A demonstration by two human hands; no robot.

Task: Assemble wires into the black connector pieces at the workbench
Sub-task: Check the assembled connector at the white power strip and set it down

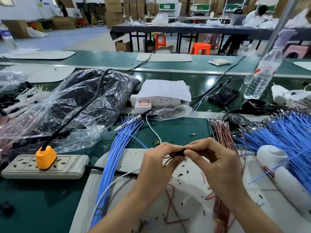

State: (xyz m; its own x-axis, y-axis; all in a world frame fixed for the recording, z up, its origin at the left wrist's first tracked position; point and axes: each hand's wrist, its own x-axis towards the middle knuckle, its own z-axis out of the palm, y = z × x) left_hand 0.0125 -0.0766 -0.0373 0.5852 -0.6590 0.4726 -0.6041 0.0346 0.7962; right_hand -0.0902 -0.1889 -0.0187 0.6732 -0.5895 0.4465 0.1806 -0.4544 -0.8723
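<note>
While held over the white mat [131, 157], black connector piece [179, 153] is pinched by left-hand grip [158, 160] | right-hand grip [213, 160] pinched on its right end | dark wires [168, 159] hung beneath.

Bright, even overhead light. Two round glare spots sit on the glossy dark-green conveyor belt [200, 78]. Left of it, the crinkled clear plastic bag [80, 105] glints. Right of it, the clear plastic water bottle [262, 73] leans and smears with wide-angle distortion. Shadows are soft.

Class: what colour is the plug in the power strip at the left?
The plug is orange, best seen in the head view.
</note>
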